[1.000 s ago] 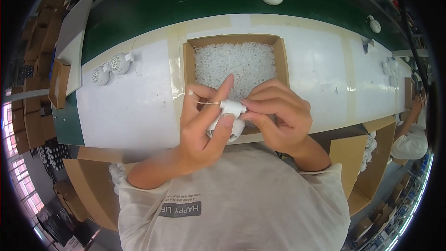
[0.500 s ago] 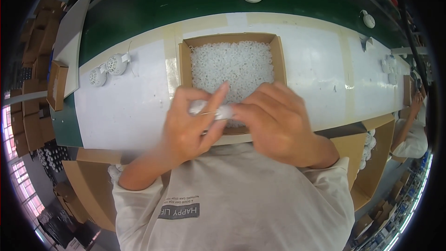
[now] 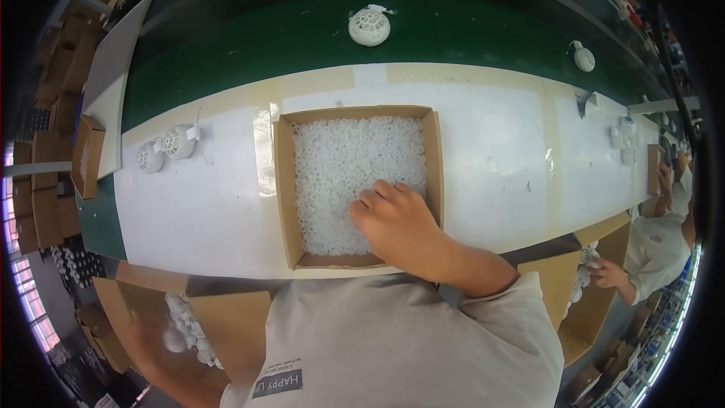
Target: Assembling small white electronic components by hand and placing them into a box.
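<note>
My right hand (image 3: pixel 400 219) is in the cardboard box (image 3: pixel 285 204) of small translucent white rings (image 3: pixel 340 159). Its fingers are curled down at the rings, with the tips hidden, so whatever they pinch cannot be made out. At the lower left, my left hand (image 3: pixel 146 336) is smeared by motion inside an open carton (image 3: pixel 230 325). A blurred white round piece (image 3: pixel 174 341) is right beside its fingers; whether they hold it is unclear. Several white round pieces (image 3: pixel 198 332) lie in that carton.
Two white latticed round housings (image 3: pixel 179 141) sit on the white tabletop (image 3: pixel 204 211) at left. Another housing (image 3: pixel 370 26) rests on the green surface (image 3: pixel 264 45) beyond. A second carton (image 3: pixel 547 279) of white pieces stands at right, where a co-worker's hand (image 3: pixel 606 273) reaches in.
My hands were together over the ring box, working on a small white piece; now they are apart. The left went down into the lower-left carton, the right into the rings. The view has shifted.
</note>
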Action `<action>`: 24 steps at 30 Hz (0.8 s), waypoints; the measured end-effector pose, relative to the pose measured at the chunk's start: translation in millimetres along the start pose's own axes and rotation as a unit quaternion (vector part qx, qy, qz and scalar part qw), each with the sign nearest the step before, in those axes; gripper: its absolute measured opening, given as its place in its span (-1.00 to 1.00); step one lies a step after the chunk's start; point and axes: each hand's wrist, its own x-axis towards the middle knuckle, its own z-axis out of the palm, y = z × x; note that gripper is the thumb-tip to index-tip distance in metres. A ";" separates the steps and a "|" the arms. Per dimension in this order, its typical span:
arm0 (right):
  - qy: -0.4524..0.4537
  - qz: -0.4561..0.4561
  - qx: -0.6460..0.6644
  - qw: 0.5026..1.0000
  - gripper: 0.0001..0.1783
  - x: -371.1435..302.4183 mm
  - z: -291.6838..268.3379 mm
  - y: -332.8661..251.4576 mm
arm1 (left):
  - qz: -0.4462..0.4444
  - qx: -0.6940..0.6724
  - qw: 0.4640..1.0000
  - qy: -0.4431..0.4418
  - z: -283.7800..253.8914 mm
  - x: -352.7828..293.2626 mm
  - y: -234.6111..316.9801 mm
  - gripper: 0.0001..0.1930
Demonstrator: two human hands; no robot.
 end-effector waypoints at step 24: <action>0.220 0.224 0.344 0.885 -0.90 -18.2 -30.5 -12.2 | 0.475 0.166 0.836 -0.221 533.1 43.0 393.9 -0.35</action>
